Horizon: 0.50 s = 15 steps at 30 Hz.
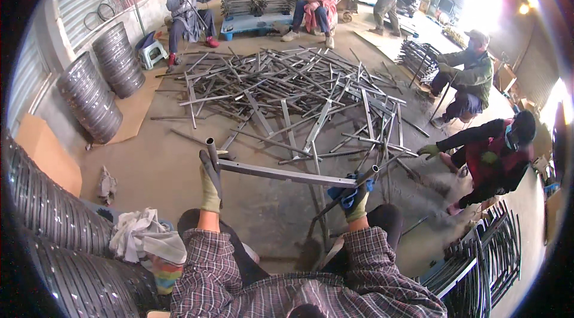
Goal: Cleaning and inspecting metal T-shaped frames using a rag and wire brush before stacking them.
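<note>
At lower centre I see both gloved hands clamped on a metal frame (281,173), left hand (210,183) gripping its upright tube end, right hand (356,198) its other corner.

Dull grey metal frame (281,173); knit cloth gloves, blue rag (347,193); plaid cloth sleeves (209,258); matt, rough concrete floor (155,168).

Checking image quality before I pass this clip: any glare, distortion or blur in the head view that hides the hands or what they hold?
Head view: strong fisheye bending, with dark corners; daylight blows out the doorway at upper right; the left hand, right hand and the metal frame they grip are evenly lit and fairly sharp; the far workers are soft.
</note>
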Each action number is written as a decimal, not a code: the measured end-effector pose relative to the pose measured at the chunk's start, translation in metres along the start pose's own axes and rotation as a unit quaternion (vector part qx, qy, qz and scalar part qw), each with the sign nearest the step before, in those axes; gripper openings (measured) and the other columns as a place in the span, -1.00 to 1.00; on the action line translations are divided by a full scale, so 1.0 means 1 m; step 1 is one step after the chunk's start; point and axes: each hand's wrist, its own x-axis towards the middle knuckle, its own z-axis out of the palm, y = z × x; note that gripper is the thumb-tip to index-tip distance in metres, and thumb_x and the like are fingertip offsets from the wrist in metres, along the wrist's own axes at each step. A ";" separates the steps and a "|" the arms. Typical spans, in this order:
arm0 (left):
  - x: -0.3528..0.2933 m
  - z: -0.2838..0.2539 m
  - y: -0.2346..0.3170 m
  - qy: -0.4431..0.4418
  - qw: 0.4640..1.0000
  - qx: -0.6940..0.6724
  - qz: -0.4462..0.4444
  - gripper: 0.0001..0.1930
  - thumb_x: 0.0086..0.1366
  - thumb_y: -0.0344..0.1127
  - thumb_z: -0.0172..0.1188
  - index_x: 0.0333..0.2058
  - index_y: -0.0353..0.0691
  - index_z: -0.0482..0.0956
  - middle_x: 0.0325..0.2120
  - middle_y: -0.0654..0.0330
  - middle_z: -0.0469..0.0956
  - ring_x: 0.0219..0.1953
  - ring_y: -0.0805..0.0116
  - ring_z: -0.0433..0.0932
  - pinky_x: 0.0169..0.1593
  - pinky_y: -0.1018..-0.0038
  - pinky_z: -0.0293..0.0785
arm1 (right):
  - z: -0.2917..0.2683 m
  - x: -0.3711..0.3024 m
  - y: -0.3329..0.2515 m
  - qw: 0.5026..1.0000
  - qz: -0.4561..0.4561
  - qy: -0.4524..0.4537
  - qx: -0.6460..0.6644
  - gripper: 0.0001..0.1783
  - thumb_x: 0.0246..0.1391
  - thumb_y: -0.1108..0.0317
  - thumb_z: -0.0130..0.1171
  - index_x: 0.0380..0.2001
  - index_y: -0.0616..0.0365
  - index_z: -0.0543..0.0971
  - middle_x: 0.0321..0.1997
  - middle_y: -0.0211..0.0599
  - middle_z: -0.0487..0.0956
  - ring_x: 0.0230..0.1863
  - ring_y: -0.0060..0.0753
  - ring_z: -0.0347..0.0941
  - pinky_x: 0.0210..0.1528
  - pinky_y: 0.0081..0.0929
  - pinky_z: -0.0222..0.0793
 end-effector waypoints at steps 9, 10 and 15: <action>-0.009 0.020 0.017 -0.020 0.999 -0.023 0.031 -0.20 0.42 0.35 -0.42 -0.32 -0.26 0.61 -0.55 0.26 0.56 -0.49 0.46 0.47 -0.26 0.51 0.37 | -0.033 0.026 0.005 0.996 -0.073 0.031 -0.033 -0.76 0.22 0.12 0.09 -0.40 0.03 0.48 -0.56 -0.38 0.50 -0.56 -0.29 0.49 -0.54 -0.29 0.46; -0.009 0.016 0.018 -0.017 0.999 -0.022 0.032 -0.20 0.42 0.35 -0.42 -0.32 -0.26 0.61 -0.55 0.26 0.56 -0.49 0.46 0.47 -0.26 0.51 0.37 | -0.028 0.019 0.003 0.999 -0.041 -0.005 -0.011 -0.82 0.22 0.18 0.09 -0.29 0.04 0.48 -0.45 -0.39 0.51 -0.44 -0.35 0.49 -0.38 -0.36 0.46; -0.006 0.004 0.017 -0.039 0.999 -0.022 0.006 -0.20 0.40 0.39 -0.40 -0.26 -0.25 0.61 -0.39 0.22 0.62 -0.27 0.38 0.54 -0.03 0.44 0.36 | -0.012 0.006 0.002 0.998 0.007 -0.046 0.037 -0.83 0.22 0.24 0.09 -0.19 0.05 0.48 -0.34 -0.39 0.54 -0.31 -0.40 0.50 -0.22 -0.41 0.46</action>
